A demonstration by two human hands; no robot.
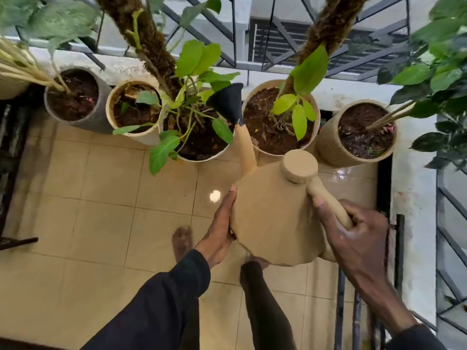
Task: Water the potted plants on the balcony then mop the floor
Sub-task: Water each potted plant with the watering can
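My right hand (353,236) grips the handle of the watering can (273,218), left hand (221,223) flat against its side, spout (243,145) above pots (267,151) beyond it. Watering seems underway; mopping remains.

Floor (101,203): square beige tiles with thin dark joints, slightly glossy.
Light: soft daylight, with a small round glare spot (215,196) on the tiles and a shiny patch (341,174) near the far right corner.
Ledge (126,68): low pale concrete kerb along the far edge, turning down the right side; stained and scuffed.
Railing (202,34): grey metal bars with diagonal members above the ledge, and again at the right.
Beyond: a pale wall with a dark louvred vent (278,41).
Left edge: a dark blurred frame (10,147), too unclear to identify.
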